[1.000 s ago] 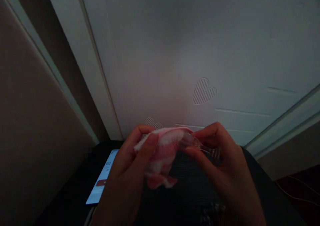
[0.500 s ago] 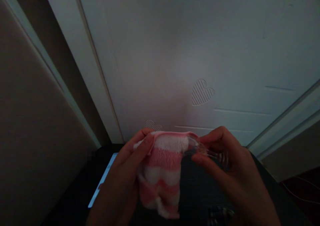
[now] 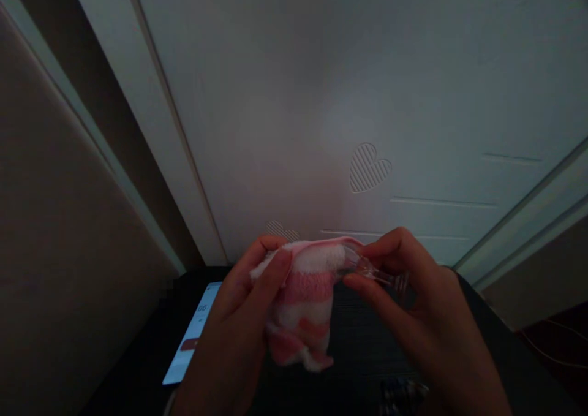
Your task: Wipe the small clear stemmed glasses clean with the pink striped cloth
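A fluffy pink-and-white striped cloth (image 3: 305, 287) hangs in front of me, its pink-edged top held up between my hands. On its left side my left hand (image 3: 250, 299) is closed, with the thumb pressing the cloth's upper corner against the fingers. At the right, my right hand (image 3: 408, 287) pinches a clear plastic clip (image 3: 367, 268) between thumb and fingers. The clip's front end meets the cloth's top right corner; its ridged rear end points toward my palm. Whether its jaws grip the cloth is too dim to tell.
Beneath my hands is a dark tabletop (image 3: 353, 342). A lit phone (image 3: 195, 330) lies at the left, partly behind my left forearm. Dark, shiny small items (image 3: 399, 394) sit at the bottom edge. Behind stands a white panel (image 3: 294, 109) with carved hearts.
The cloth's lower end has swung up slightly and bunched. My right hand and the clip have shifted a little left and up. More of the phone shows now.
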Action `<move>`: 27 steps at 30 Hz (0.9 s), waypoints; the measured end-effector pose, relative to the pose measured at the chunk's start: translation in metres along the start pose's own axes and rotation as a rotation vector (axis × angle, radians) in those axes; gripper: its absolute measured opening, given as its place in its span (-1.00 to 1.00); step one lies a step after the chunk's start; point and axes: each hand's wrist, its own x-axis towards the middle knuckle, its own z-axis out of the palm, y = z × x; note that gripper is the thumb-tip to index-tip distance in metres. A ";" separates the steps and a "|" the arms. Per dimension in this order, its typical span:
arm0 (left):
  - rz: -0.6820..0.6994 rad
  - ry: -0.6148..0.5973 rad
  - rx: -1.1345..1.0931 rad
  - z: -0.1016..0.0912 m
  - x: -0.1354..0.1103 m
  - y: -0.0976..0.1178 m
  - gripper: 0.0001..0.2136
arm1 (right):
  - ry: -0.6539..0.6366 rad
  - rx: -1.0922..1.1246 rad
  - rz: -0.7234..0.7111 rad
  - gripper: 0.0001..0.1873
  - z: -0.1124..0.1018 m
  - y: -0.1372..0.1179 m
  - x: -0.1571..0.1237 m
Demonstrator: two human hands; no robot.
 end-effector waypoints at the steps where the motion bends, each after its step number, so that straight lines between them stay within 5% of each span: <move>1: -0.002 0.013 0.016 0.004 -0.003 0.001 -0.86 | 0.000 -0.005 -0.002 -0.82 0.001 -0.001 0.000; 9: -0.004 0.040 0.043 0.014 -0.012 0.002 -0.78 | 0.109 0.121 0.060 -0.85 0.013 -0.006 -0.001; 18: -0.052 -0.009 -0.125 0.007 -0.012 0.001 -0.72 | 0.125 0.734 0.102 -0.94 0.015 -0.002 0.000; 27: -0.057 -0.086 -0.185 -0.002 -0.006 -0.001 -0.81 | 0.081 0.821 0.106 -0.92 0.019 0.000 0.002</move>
